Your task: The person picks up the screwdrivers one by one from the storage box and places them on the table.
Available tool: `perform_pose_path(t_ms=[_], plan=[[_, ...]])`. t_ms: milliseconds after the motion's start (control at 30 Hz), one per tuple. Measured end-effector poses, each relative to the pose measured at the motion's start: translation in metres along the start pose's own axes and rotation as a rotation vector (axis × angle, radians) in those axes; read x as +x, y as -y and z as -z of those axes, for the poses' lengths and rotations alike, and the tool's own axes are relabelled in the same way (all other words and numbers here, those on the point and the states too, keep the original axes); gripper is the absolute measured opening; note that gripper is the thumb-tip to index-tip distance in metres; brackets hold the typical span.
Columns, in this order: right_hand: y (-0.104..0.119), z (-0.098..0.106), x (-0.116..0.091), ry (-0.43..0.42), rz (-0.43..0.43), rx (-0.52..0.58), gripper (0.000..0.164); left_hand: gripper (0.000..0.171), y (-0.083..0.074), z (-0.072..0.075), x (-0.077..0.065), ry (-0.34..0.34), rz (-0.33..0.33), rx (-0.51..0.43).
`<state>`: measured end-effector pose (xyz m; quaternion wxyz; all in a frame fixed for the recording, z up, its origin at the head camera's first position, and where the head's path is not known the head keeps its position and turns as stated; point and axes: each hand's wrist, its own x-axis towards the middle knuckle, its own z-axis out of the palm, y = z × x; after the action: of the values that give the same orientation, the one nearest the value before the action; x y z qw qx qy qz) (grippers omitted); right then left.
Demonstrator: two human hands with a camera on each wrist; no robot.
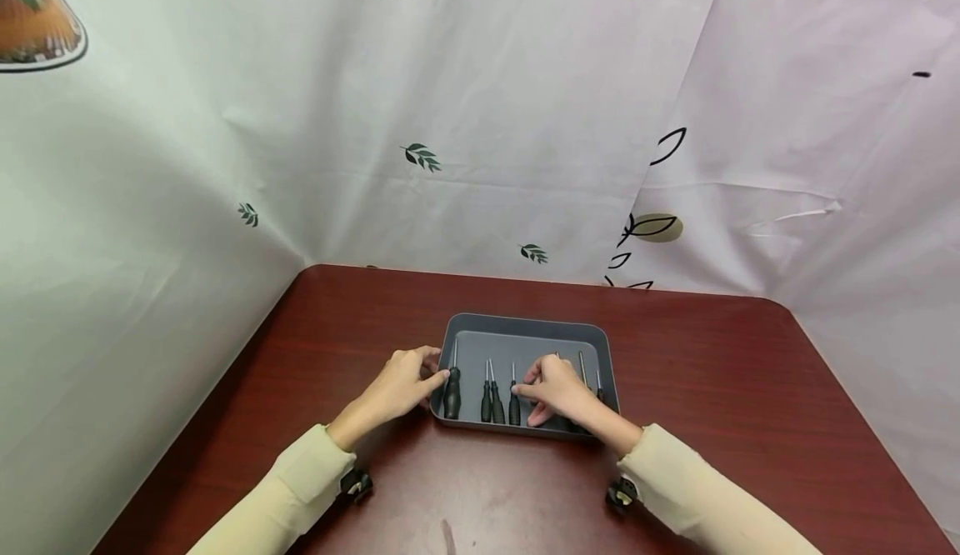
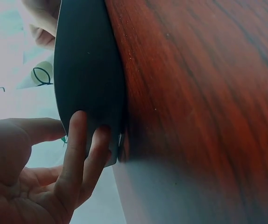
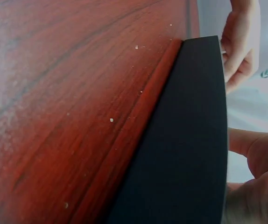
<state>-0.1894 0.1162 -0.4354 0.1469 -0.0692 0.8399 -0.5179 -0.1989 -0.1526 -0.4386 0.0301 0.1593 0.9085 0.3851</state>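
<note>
Cream fabric sleeves [image 1: 300, 480] lead to a left hand [image 1: 401, 384] whose fingers pinch, and should steady, the grey rectangular tray [image 1: 517, 347], while the right hand [image 1: 561, 387], its grip impossible to tell, should lightly guide the slim black-handled screwdriver [image 1: 514, 409] inside.

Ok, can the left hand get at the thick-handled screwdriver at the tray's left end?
Probably yes: the left hand is close beside the thick-handled screwdriver, nothing visible blocking, though some fingers lie outside the tray wall.

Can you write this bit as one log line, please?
left hand: grips left side of gray tray | right hand: over tray, at black-handled screwdriver | right grip: unclear
</note>
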Motion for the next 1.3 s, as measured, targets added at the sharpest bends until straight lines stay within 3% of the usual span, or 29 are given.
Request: perform_pose_path(t_ms=[300,567,867,1300], plan=[[-0.004,-0.009,0.006,-0.009,0.017,-0.025,0.019,0.04,-0.002,0.0,-0.001,-0.012,-0.016,0.024],[-0.004,-0.012,0.011,-0.001,0.041,-0.071,0.021,0.035,-0.003,0.0,0.004,-0.058,-0.037,0.103],[0.002,-0.015,0.011,0.008,0.044,-0.096,0.023,0.034,-0.005,-0.001,0.001,-0.04,0.016,0.005],[0.001,-0.017,0.015,0.006,0.088,-0.172,0.028,0.034,-0.006,-0.003,0.004,-0.025,0.039,-0.01]])
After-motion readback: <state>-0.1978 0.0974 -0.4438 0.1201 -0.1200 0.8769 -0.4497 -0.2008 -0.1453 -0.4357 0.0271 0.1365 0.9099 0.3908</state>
